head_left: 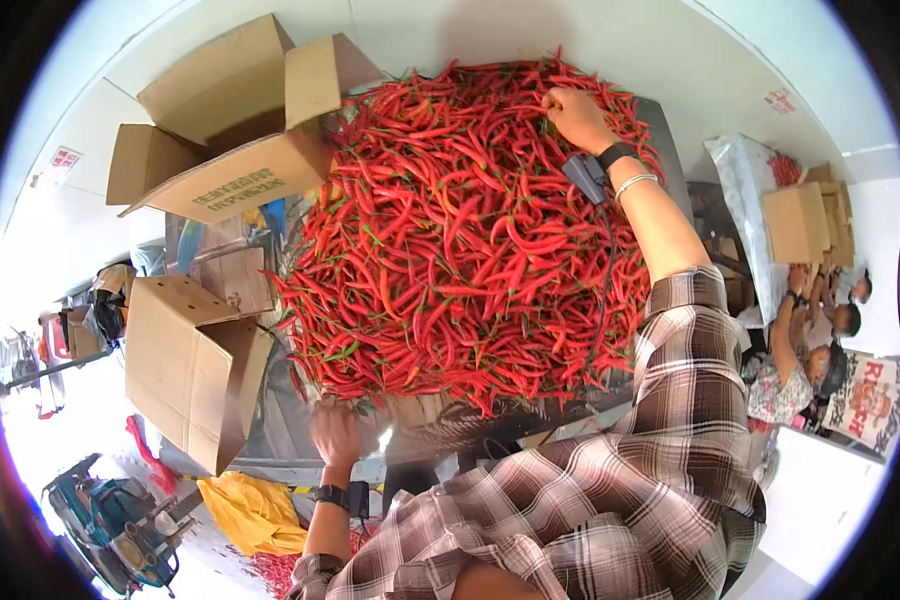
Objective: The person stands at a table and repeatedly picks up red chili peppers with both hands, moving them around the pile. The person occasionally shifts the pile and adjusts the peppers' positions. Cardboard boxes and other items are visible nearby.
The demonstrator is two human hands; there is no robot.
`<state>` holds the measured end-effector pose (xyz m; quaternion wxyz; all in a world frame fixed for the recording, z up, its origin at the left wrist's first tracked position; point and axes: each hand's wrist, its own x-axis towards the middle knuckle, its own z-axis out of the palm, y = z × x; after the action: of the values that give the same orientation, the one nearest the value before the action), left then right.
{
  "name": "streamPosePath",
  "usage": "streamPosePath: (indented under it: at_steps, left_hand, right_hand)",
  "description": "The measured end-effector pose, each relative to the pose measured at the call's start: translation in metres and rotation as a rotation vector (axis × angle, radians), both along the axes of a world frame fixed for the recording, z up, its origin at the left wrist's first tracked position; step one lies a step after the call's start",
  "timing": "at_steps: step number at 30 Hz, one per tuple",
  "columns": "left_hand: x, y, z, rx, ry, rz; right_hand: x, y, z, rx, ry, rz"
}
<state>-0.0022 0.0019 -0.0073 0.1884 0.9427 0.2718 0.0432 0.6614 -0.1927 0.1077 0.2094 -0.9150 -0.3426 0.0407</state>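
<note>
A large heap of red chili peppers [457, 240] with green stems covers much of the glass-topped table [270, 442] before me. My right hand [576, 118] reaches over the upper right of the heap, its fingers curled at the chilies; whether it grips one cannot be told. A black device [586, 178] with a cable hangs by that wrist and rests over the chilies. At the heap's lower left edge, my left hand [335, 433] lies near the table's front, its fingertips close to a few chilies and partly blurred. What it may hold is hidden.
An open cardboard box [240, 176] stands at the upper left, with another cardboard box [180, 367] below it. Yellow cloth [255, 510] lies beyond the table's front edge at lower left. Several people work at a separate table [746, 202] on the right. A pale wall borders the heap's far side.
</note>
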Motion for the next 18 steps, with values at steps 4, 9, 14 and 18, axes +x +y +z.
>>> streamPosePath:
  at_steps: [4,9,14,18]
  left_hand:
    - [-0.001,0.0,-0.004,0.009,0.003,-0.006]
    - [-0.001,0.0,-0.005,0.017,0.003,0.006]
    - [0.002,0.001,-0.001,0.027,-0.037,-0.016]
    - [0.004,0.0,0.003,0.025,-0.049,-0.038]
  right_hand:
    - [-0.028,-0.037,0.032,0.294,0.225,-0.112]
    - [-0.075,-0.094,0.071,0.592,0.572,-0.308]
    - [-0.129,-0.15,0.088,0.662,0.604,-0.4]
    - [-0.191,-0.234,0.082,0.67,0.517,-0.588]
